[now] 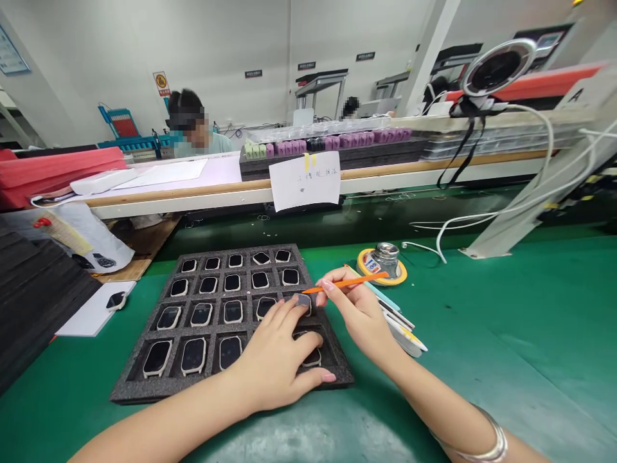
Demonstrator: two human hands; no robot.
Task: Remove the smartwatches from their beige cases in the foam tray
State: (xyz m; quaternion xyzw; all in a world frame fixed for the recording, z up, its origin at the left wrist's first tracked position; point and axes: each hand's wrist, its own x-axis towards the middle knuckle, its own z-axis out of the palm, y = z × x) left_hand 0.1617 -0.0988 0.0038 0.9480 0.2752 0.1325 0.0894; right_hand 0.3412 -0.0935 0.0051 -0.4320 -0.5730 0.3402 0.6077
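Observation:
A black foam tray (139, 360) holds rows of smartwatch bodies (194, 355) with dark screens and pale frames, each in its own compartment. Over the tray's right side, my left hand (277, 357) lies with fingers spread, its fingertips at a watch (305, 301) in the right-hand column. This hand partly covers some of the nearer watches. Just right of that watch, my right hand (359, 308) pinches an orange pointed stick (359, 281). The stick's tip points left, close above the same watch; contact cannot be made out.
Beside my right hand are a yellow tape roll (398, 276), a small metal-topped bottle (387, 257) and several pen-like tools (407, 331). One watch (116, 300) lies on a white sheet at left. A raised shelf (202, 194) crosses behind; a person (202, 138) sits beyond it.

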